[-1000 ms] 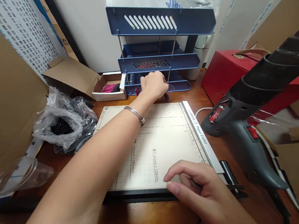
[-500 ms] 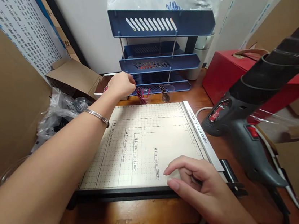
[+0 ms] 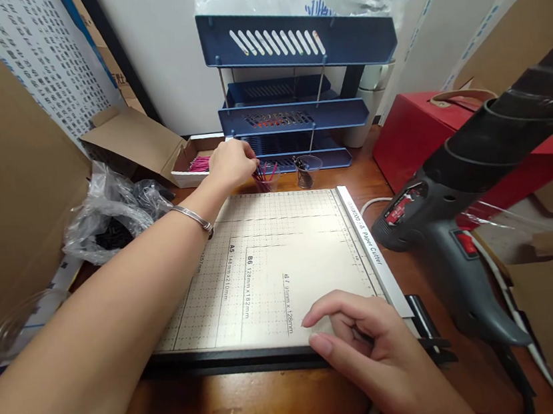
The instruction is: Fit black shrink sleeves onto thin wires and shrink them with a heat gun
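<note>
My left hand [image 3: 231, 163] reaches across the paper cutter [image 3: 273, 261] to its far edge, fingers curled at a small clear cup of pink sticks [image 3: 266, 175]. I cannot make out what the fingertips pinch. A second small clear cup [image 3: 307, 171] with dark pieces stands just right of it. My right hand [image 3: 369, 350] rests at the cutter's near right corner, fingers loosely curled on the board, holding nothing I can see. A silver bracelet [image 3: 196, 218] circles my left wrist.
A blue three-tier tray [image 3: 297, 50] stands at the back. A white box of pink sticks [image 3: 203, 162] and crumpled plastic bags [image 3: 111, 217] lie left. A grey heat gun [image 3: 458, 211] stands right before a red box [image 3: 423, 128]. Cardboard walls both sides.
My left hand went from the right cup leftward toward the white box, then back right to the cup of pink sticks. My right hand has stayed put.
</note>
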Demonstrator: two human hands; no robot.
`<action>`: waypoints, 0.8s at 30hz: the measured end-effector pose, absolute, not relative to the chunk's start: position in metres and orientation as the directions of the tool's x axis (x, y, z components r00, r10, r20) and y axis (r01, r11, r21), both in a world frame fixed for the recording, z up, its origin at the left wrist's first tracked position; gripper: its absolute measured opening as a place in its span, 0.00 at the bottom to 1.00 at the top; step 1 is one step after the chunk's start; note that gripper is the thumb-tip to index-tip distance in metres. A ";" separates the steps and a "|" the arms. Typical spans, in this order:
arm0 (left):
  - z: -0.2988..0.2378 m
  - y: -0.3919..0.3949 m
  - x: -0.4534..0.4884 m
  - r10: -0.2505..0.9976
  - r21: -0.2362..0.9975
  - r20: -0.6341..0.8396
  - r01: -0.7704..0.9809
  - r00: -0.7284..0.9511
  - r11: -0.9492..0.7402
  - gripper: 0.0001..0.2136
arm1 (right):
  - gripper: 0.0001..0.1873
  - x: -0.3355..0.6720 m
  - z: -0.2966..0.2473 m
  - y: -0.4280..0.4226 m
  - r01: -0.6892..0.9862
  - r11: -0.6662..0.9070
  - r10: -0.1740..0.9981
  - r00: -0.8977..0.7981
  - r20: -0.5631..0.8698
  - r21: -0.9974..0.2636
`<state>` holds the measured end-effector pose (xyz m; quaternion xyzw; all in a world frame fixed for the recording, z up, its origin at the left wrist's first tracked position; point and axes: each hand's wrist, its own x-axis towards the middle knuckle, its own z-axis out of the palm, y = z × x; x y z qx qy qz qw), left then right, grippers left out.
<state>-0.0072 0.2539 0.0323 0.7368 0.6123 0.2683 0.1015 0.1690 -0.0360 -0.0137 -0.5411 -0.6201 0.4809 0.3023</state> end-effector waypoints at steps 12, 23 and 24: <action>0.081 0.151 -0.015 0.723 0.582 0.691 0.590 0.005 -0.560 0.06 | 0.21 0.165 -0.010 -0.038 0.236 -0.108 0.973 -0.176 -0.151 -0.966; -0.005 -0.015 -0.012 0.761 0.639 0.644 0.492 0.079 -0.592 0.10 | 0.28 0.168 -0.021 -0.041 0.043 -0.072 0.987 -0.143 -0.077 -0.996; -0.012 -0.023 -0.010 0.760 0.644 0.642 0.464 0.105 -0.608 0.13 | 0.26 0.169 -0.020 -0.041 0.066 -0.073 0.983 -0.162 -0.083 -0.995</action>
